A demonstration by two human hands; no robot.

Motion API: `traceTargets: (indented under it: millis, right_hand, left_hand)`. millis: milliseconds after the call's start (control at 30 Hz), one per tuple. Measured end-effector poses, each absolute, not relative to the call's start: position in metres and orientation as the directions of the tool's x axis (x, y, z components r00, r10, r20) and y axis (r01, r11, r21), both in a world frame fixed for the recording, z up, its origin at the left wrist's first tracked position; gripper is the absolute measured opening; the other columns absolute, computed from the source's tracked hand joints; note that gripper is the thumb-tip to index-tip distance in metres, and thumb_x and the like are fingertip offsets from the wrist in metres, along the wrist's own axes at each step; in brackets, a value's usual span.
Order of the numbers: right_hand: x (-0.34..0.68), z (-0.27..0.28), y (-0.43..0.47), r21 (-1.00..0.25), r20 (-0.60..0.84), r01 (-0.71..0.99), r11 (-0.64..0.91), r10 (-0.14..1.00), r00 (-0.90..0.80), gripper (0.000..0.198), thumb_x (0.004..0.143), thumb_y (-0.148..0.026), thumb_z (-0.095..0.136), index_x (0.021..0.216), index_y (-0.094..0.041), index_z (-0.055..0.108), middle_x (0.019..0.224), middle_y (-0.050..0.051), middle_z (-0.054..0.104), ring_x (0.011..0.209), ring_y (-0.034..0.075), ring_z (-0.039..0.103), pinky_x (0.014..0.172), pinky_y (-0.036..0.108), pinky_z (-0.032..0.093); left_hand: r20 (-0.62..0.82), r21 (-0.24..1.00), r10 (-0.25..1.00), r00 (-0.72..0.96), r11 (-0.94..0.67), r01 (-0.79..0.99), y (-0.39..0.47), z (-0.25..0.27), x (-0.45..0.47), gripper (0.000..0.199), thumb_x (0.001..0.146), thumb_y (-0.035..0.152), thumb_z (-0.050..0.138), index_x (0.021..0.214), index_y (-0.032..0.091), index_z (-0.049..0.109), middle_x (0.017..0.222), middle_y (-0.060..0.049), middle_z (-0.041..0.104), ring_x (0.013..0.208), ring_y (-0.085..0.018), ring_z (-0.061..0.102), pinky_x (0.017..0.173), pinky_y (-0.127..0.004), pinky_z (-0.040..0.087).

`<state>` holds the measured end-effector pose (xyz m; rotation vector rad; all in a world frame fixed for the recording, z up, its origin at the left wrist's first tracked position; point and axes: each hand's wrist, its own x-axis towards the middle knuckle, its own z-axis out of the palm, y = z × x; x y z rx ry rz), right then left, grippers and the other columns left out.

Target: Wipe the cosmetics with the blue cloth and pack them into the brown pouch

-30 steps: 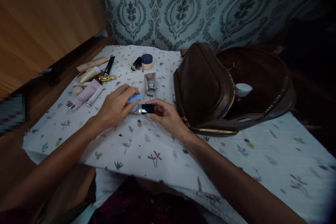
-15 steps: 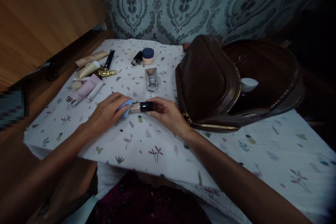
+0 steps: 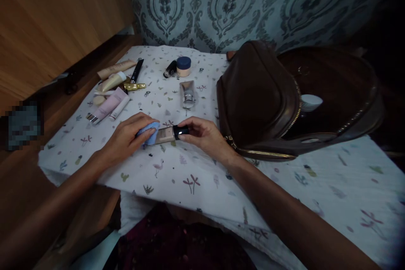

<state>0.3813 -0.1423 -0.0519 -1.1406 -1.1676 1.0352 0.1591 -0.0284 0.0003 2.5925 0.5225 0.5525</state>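
Between my hands, low over the patterned cloth (image 3: pixel 202 160), lies a foundation bottle (image 3: pixel 166 134) with beige contents and a black cap. My right hand (image 3: pixel 207 139) pinches the bottle by its black cap. My left hand (image 3: pixel 129 137) is closed on a blue cloth (image 3: pixel 150 131), which touches the clear end of the bottle. Just beyond the hands rests a silver-capped tube (image 3: pixel 187 93). Parts of the blue cloth are hidden under my left fingers.
A brown leather backpack (image 3: pixel 253 97) lies unzipped on the right, a white-lidded container (image 3: pixel 310 102) inside. Left are several cosmetics, including a pink tube (image 3: pixel 109 104) and a gold tube (image 3: pixel 135 86). A blue-lidded jar (image 3: pixel 183 66) stands behind beside a small black item (image 3: pixel 170 68).
The blue cloth has drawn back left along the bottle, so more of its beige body shows. The bottle is now slightly tilted. The whole view has shifted a little.
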Motion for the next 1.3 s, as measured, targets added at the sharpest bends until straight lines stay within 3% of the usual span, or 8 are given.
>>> traceTargets:
  millis: [267,467,633,767,967,1067,1200,1300]
  right_hand:
    - [0.379,-0.052,-0.143,-0.984,0.166,-0.036,0.175,0.970,0.180,0.039,0.070,-0.025,0.082,0.105,-0.022,0.067,0.096,0.000,0.068,0.092,0.016,0.064,0.088,0.034,0.051]
    - [0.376,-0.050,-0.142,-0.985,0.152,-0.040,0.167,0.958,0.243,0.040,0.067,-0.025,0.085,0.103,-0.023,0.068,0.095,0.001,0.070,0.091,0.017,0.065,0.083,0.033,0.052]
    - [0.373,-0.044,-0.142,-0.972,0.096,-0.170,0.164,0.930,0.354,0.046,0.061,-0.032,0.089,0.102,-0.022,0.069,0.098,0.002,0.072,0.098,0.020,0.066,0.088,0.034,0.052]
    - [0.370,-0.043,-0.141,-0.928,0.030,-0.343,0.144,0.949,0.315,0.044,0.066,-0.045,0.087,0.098,-0.021,0.071,0.100,0.003,0.074,0.096,0.020,0.068,0.091,0.035,0.052]
    - [0.371,-0.043,-0.140,-0.831,-0.058,-0.544,0.115,0.955,0.290,0.046,0.066,-0.051,0.088,0.097,-0.022,0.069,0.087,-0.001,0.071,0.079,0.015,0.066,0.072,0.027,0.054]
    - [0.371,-0.040,-0.141,-0.806,-0.085,-0.583,0.104,0.954,0.288,0.046,0.067,-0.055,0.086,0.092,-0.021,0.067,0.087,0.000,0.070,0.075,0.014,0.065,0.064,0.025,0.052]
    - [0.368,-0.039,-0.143,-0.787,-0.109,-0.614,0.065,0.964,0.241,0.052,0.065,-0.058,0.086,0.098,-0.025,0.064,0.086,-0.001,0.070,0.067,0.015,0.064,0.058,0.028,0.054]
    - [0.368,-0.040,-0.143,-0.788,-0.122,-0.613,0.046,0.966,0.229,0.054,0.065,-0.062,0.085,0.097,-0.025,0.062,0.079,-0.003,0.068,0.060,0.013,0.061,0.054,0.027,0.053]
  left_hand:
    - [0.157,0.389,0.380,0.911,-0.872,0.297,-0.038,-0.001,0.181,0.034,0.101,0.045,0.042,0.117,0.021,0.062,0.112,-0.008,0.064,0.106,-0.025,0.058,0.090,-0.038,0.048]
    - [0.067,0.355,0.474,0.878,-0.834,0.423,-0.036,-0.005,0.154,0.038,0.094,0.047,0.056,0.121,0.021,0.055,0.115,-0.008,0.059,0.106,-0.027,0.057,0.087,-0.039,0.047]
    - [0.128,0.512,0.541,0.831,-0.754,0.412,-0.045,-0.008,0.167,0.025,0.092,0.043,0.058,0.102,0.020,0.056,0.093,-0.002,0.058,0.083,-0.020,0.055,0.074,-0.032,0.045]
    - [0.179,0.633,0.599,0.781,-0.678,0.375,-0.059,-0.009,0.195,0.028,0.091,0.048,0.058,0.087,0.021,0.050,0.079,0.002,0.054,0.072,-0.016,0.051,0.066,-0.029,0.041]
    - [0.211,0.644,0.581,0.786,-0.688,0.336,-0.065,-0.006,0.221,0.034,0.095,0.050,0.049,0.076,0.023,0.042,0.064,0.005,0.050,0.060,-0.015,0.047,0.059,-0.028,0.038]
    - [0.325,0.599,0.611,0.722,-0.724,0.342,-0.058,-0.002,0.228,0.028,0.097,0.049,0.048,0.096,0.022,0.052,0.077,0.001,0.058,0.070,-0.018,0.056,0.066,-0.030,0.044]
    - [0.426,0.494,0.527,0.735,-0.816,0.300,-0.045,-0.001,0.246,0.050,0.095,0.050,0.050,0.137,0.022,0.045,0.125,-0.011,0.059,0.114,-0.027,0.059,0.088,-0.038,0.049]
    - [0.413,0.516,0.475,0.777,-0.825,0.230,-0.036,-0.003,0.262,0.042,0.096,0.048,0.049,0.128,0.020,0.054,0.120,-0.010,0.063,0.112,-0.026,0.060,0.092,-0.038,0.048]
